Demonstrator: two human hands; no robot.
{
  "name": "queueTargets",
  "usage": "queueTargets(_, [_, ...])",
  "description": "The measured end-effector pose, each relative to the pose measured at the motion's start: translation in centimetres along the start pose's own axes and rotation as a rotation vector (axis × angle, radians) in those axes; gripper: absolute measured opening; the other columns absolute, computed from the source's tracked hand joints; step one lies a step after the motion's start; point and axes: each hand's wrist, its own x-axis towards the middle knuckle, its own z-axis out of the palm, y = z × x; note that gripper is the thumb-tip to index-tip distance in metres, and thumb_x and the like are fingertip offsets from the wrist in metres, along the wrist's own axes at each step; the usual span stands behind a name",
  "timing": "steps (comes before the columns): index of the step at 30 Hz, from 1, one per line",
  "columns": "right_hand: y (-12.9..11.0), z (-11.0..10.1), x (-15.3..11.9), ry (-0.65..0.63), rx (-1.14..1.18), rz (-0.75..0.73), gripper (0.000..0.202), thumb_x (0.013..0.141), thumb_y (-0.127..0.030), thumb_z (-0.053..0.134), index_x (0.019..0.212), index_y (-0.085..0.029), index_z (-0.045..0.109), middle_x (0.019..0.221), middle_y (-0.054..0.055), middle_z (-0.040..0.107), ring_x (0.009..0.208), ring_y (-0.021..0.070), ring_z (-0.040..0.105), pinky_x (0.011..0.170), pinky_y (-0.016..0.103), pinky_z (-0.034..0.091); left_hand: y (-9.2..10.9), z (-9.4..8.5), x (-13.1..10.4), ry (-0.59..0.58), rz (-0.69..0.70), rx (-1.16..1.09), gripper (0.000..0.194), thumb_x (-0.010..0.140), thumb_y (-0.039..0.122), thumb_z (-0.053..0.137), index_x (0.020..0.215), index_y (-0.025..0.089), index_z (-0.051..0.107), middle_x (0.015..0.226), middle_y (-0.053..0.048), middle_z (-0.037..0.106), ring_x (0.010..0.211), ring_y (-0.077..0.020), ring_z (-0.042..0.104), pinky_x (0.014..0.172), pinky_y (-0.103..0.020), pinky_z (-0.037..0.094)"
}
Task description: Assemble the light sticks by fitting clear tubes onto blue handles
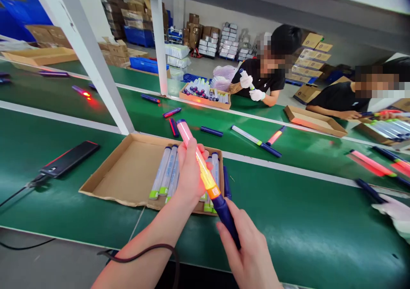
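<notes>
A light stick (205, 173) with a glowing red-orange tube and dark blue handle slants across the middle, lit. My left hand (191, 169) is wrapped round its tube. Lower down, my right hand (245, 237) grips the blue handle, thumb on the near side. Behind my left hand sits a shallow cardboard tray (118, 169). In its right half lie several clear tubes (161, 171) with blue tops and green ends, partly hidden by my hand and the light stick. Against the tray's right side lies a dark blue handle (227, 182).
Light sticks and handles (211, 131) are scattered along the green belt beyond. A black power bank (70, 159) with a cable lies left. White posts (86, 58) rise ahead. Across the belt, two people (272, 75) work beside trays; a gloved hand (395, 214) reaches in from the right.
</notes>
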Motion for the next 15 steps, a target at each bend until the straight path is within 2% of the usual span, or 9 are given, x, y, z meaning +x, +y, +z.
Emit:
queueTargets(3, [-0.8, 0.6, 0.7, 0.077, -0.236, -0.137, 0.044, 0.115, -0.033, 0.043, 0.158, -0.024, 0.045, 0.102, 0.009, 0.073, 0.075, 0.0249, 0.08, 0.06, 0.033, 0.067, -0.1, -0.3, 0.1, 0.058, 0.016, 0.048, 0.048, 0.088, 0.059, 0.08, 0.1, 0.026, 0.048, 0.079, 0.007, 0.054, 0.061, -0.0084, 0.051, 0.044, -0.015, 0.039])
queueTargets(7, [-1.8, 1.7, 0.8, 0.134, -0.43, -0.162, 0.045, 0.116, -0.035, 0.037, 0.155, -0.015, 0.047, 0.089, 0.008, 0.069, 0.057, 0.0235, 0.074, 0.041, 0.03, 0.057, -0.4, -0.7, 0.2, 0.144, 0.031, 0.111, 0.041, 0.093, 0.054, 0.075, 0.101, 0.027, 0.045, 0.079, 0.007, 0.054, 0.062, -0.0086, 0.053, 0.046, -0.015, 0.04])
queueTargets(10, [-2.0, 2.6, 0.5, 0.162, -0.49, -0.148, 0.048, 0.116, -0.035, 0.038, 0.158, -0.012, 0.044, 0.089, 0.009, 0.07, 0.052, 0.0223, 0.071, 0.036, 0.029, 0.051, -0.8, -1.1, 0.2, 0.163, 0.005, 0.14, 0.037, 0.097, 0.052, 0.071, 0.099, 0.026, 0.044, 0.077, 0.007, 0.053, 0.059, -0.0083, 0.052, 0.046, -0.015, 0.039])
queueTargets(15, [-1.6, 3.5, 0.3, 0.167, -0.427, -0.134, 0.047, 0.116, -0.036, 0.041, 0.157, -0.014, 0.046, 0.09, 0.009, 0.069, 0.053, 0.0225, 0.07, 0.039, 0.03, 0.052, -0.9, -1.3, 0.6, 0.174, -0.061, 0.123, 0.038, 0.096, 0.05, 0.073, 0.1, 0.026, 0.045, 0.076, 0.007, 0.052, 0.056, -0.008, 0.048, 0.046, -0.016, 0.036])
